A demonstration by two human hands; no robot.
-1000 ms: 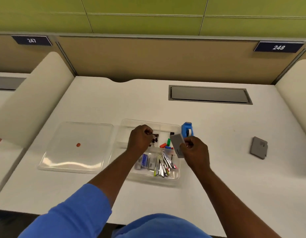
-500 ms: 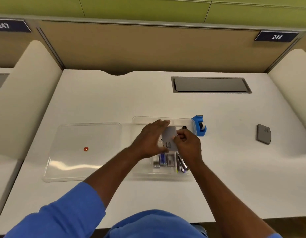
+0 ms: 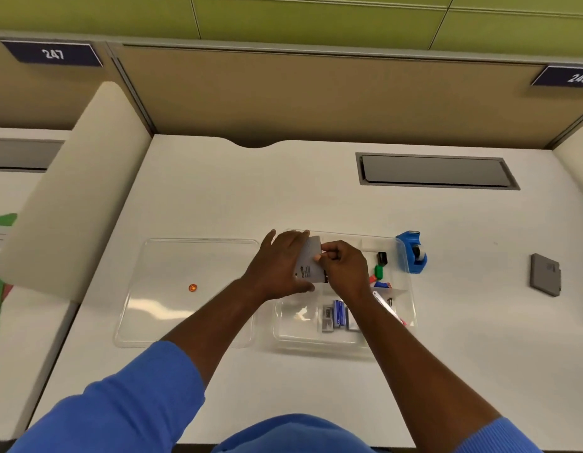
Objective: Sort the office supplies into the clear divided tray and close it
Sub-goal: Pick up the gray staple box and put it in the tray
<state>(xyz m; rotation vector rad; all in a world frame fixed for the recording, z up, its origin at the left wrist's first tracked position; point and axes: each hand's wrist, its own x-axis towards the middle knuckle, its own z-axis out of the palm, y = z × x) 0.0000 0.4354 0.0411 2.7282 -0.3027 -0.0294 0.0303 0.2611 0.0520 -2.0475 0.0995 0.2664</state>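
The clear divided tray (image 3: 409, 308) lies open on the white desk, its lid (image 3: 185, 308) flat to the left with a small orange dot on it. Both hands hold a small grey box (image 3: 309, 264) above the tray's back left part. My left hand (image 3: 278, 268) cups the box from the left. My right hand (image 3: 344, 271) pinches its right edge. Small clips in black, green, red and blue (image 3: 379, 271) sit in the back right compartment. Blue and grey staple boxes (image 3: 336, 317) lie in the front compartment. Pens at the right are partly hidden by my right arm.
A blue tape dispenser (image 3: 413, 253) stands against the tray's right edge. A grey flat box (image 3: 545, 274) lies at the far right of the desk. A grey cable hatch (image 3: 435, 171) is set in the desk at the back. Cream dividers flank the desk.
My left hand left the clips compartment and joined my right hand on the grey box. The box moved left from beside the tape dispenser to over the tray.
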